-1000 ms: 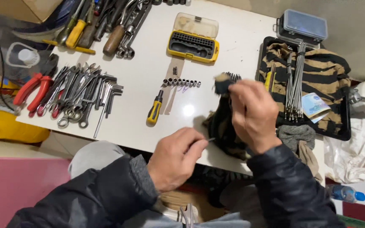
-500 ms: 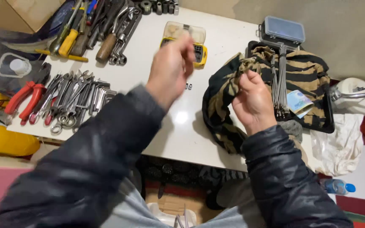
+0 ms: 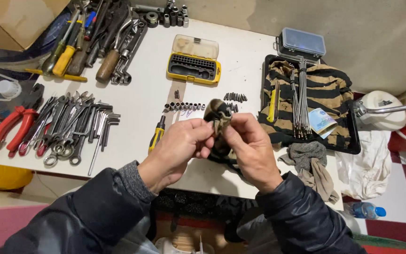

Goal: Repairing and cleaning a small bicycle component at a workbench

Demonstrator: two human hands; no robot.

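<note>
- My left hand (image 3: 180, 146) and right hand (image 3: 250, 148) meet over the near edge of the white table (image 3: 142, 99), both pinching a striped rag (image 3: 218, 123).
- Left fingers (image 3: 202, 136) closed on the rag's left side; right fingers (image 3: 233, 128) closed on its right side. The rag bunches up between them, with its tail hanging dark below my right palm.
- Whether anything is wrapped inside the rag: cannot tell.
- Just beyond the rag: a row of sockets (image 3: 184, 106) and a short row of bits (image 3: 235, 97) on the table.
- A yellow-handled screwdriver (image 3: 156, 134) lies just left of my left hand.
- Further back: a yellow bit case (image 3: 193, 67), lid open.
- Right: a black tray (image 3: 348, 141) lined with striped cloth (image 3: 327, 91), with a bundle of long rods (image 3: 300, 96) lying on it.
- Left: a pile of wrenches (image 3: 66, 127), with red pliers (image 3: 10, 128) beside them.
</note>
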